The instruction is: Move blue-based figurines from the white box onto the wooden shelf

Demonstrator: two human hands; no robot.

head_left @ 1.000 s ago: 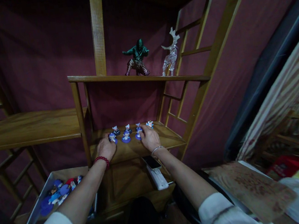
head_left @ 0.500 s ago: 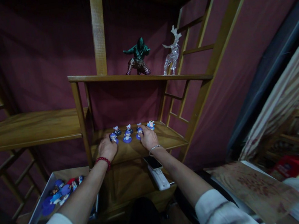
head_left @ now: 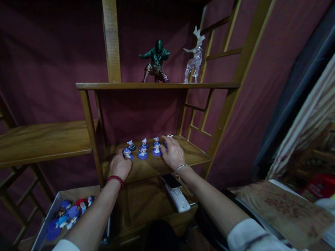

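Note:
Two rows of small toy figurines stand on the low wooden shelf (head_left: 149, 169). My left hand (head_left: 121, 166), with a red bead bracelet at the wrist, has its fingers closed on the leftmost front figurine (head_left: 127, 154), purple and white. A similar middle figurine (head_left: 142, 152) and right front figurine (head_left: 156, 149) stand beside it. My right hand (head_left: 174, 153) reaches over the shelf's right part, thumb and fingers apart. Its fingers mostly hide the back right figurine (head_left: 170, 135); whether they touch it is unclear. Dark-based figurines (head_left: 130, 145) make up the back row.
An open box (head_left: 59, 198) of mixed figurines sits at lower left. Below the shelf lie a phone (head_left: 171, 181) and a white device (head_left: 179, 200). On the upper shelf stand a green crouching statuette (head_left: 156, 61) and a clear deer figure (head_left: 195, 61).
My right hand has moved right, off the right front figurine, and now covers most of the back right one. My left hand stays at the leftmost front figurine.

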